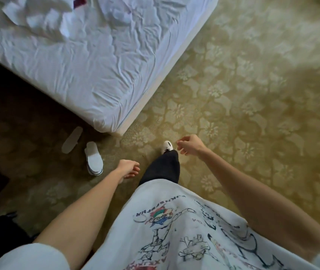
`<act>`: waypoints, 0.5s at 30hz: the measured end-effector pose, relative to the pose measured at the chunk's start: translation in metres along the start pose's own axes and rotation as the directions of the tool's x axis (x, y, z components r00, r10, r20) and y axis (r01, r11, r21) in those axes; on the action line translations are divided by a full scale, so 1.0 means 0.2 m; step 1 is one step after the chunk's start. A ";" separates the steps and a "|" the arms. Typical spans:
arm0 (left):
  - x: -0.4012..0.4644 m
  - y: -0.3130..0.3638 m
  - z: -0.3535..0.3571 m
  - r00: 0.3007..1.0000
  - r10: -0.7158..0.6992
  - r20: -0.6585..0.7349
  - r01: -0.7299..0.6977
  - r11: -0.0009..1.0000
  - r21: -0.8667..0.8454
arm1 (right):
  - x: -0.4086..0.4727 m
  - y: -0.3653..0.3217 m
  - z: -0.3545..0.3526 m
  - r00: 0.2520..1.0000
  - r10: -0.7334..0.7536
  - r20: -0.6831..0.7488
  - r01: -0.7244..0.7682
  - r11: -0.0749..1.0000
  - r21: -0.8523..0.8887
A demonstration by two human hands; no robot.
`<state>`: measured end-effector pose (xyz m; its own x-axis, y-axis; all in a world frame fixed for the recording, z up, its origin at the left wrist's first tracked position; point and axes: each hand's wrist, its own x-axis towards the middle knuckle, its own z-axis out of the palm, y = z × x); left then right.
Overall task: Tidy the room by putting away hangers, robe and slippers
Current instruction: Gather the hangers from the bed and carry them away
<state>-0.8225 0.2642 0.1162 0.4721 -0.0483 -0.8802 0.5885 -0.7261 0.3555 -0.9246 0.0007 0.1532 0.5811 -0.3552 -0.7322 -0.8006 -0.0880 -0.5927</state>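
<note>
Hanging left hand [129, 169], loosely curled

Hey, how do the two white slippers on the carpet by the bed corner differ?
The slipper nearer the bed lies sole up, so it looks flat and thin, while the slipper nearer the left hand sits right way up, showing its toe cover and a thicker dark-edged sole. The nearer-bed one slants towards the bed corner; the other points roughly straight ahead. Both are white, lie on the carpet, and neither hand touches them.

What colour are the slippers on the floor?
White. The slippers lie on the carpet beside the bed corner, seen in the head view.
</note>
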 end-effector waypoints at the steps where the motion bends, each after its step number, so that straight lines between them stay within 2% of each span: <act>1: 0.04 0.13 -0.01 1.000 -0.005 0.002 0.005 1.000 -0.009 | 0.08 -0.08 -0.07 1.000 0.004 0.008 -0.003 1.000 -0.028; 4: 0.16 0.54 0.00 1.000 0.000 0.012 0.000 1.000 0.011 | 0.27 -0.27 -0.30 0.999 0.037 0.014 -0.036 0.995 -0.090; 8: 0.31 1.18 0.10 0.992 0.087 0.088 -0.090 0.996 0.027 | 0.54 -0.39 -0.69 0.997 0.065 -0.052 -0.070 0.993 -0.091; 15: 0.49 2.22 0.45 0.945 0.203 0.259 -0.235 0.967 0.101 | 0.90 -0.38 -1.34 0.947 0.275 -0.164 -0.269 0.961 0.055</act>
<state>-0.5745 -0.1244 0.1586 0.3953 -0.3701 -0.8407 0.3914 -0.7601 0.5187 -0.7997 -0.3065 0.1568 0.3066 -0.5131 -0.8017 -0.9181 0.0627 -0.3912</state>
